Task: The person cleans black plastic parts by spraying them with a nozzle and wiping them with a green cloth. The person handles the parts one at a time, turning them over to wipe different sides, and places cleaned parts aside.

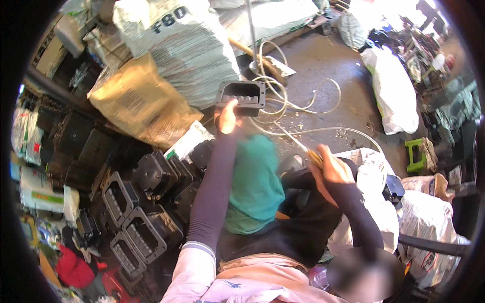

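My left hand is stretched out ahead, closed on the near edge of a dark grey plastic housing. The housing is boxy, with a rectangular opening and a row of ridges inside. In my right hand is a hand tool with a yellow handle. Its long thin shaft points away to the upper left, and the tip's shape is too small to make out. The tool is apart from the housing. A green cloth lies over my leg between the two arms.
Several similar dark housings are piled at my left. Ahead stand a brown paper sack and a large white sack. A pale hose loops over the wet floor near a broom. White sacks and a green plastic item are at right.
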Tool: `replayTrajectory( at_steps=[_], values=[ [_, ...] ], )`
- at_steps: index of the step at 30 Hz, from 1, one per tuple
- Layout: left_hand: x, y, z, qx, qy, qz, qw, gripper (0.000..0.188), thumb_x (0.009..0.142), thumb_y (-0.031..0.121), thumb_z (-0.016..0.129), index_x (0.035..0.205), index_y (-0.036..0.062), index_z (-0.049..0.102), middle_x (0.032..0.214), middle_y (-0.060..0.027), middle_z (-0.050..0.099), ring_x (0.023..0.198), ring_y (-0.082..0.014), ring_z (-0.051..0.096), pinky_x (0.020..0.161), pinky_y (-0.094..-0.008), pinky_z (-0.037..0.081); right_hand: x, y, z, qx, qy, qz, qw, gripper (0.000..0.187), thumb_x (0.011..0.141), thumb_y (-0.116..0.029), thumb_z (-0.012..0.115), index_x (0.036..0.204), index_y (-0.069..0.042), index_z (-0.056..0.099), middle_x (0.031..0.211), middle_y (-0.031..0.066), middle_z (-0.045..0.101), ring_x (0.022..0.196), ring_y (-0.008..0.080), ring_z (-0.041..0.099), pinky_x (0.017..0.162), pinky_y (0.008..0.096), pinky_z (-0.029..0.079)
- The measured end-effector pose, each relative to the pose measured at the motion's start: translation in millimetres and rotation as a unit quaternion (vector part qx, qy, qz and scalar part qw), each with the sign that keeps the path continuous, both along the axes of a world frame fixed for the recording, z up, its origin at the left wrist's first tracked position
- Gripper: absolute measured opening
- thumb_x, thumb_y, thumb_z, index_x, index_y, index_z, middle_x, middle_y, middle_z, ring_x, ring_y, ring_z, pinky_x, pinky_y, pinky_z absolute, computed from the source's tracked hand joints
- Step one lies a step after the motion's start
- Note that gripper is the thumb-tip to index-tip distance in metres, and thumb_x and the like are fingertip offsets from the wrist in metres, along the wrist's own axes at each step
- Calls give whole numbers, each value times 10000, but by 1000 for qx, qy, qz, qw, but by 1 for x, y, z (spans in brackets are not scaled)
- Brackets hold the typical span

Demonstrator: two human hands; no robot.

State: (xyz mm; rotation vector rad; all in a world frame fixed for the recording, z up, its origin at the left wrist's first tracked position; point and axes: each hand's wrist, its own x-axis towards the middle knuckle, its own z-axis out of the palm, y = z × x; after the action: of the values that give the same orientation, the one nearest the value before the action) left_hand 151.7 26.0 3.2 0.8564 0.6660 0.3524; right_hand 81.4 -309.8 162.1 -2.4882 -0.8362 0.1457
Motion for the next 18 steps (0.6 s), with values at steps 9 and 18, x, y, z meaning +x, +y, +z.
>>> replayTrajectory(
  at_steps=[9,18],
  values=[
    [30,-69,-9,133,73,97,984,686,815,285,805,1321,-80,520,1178,-199,615,836,-289,688,504,-353,571,58,43,-41,-169,-12,-153,974,217,966,-119,465,1135,16,474,810,237,710,809,415,720,737,511,556],
    [32,-80,-16,73,131,56,987,543,784,195,817,1219,-72,633,1190,-168,692,1077,-247,658,958,-377,491,74,75,-50,-114,22,-171,978,404,977,-356,588,1166,-24,458,882,285,705,875,483,693,773,559,534]
  ],
)
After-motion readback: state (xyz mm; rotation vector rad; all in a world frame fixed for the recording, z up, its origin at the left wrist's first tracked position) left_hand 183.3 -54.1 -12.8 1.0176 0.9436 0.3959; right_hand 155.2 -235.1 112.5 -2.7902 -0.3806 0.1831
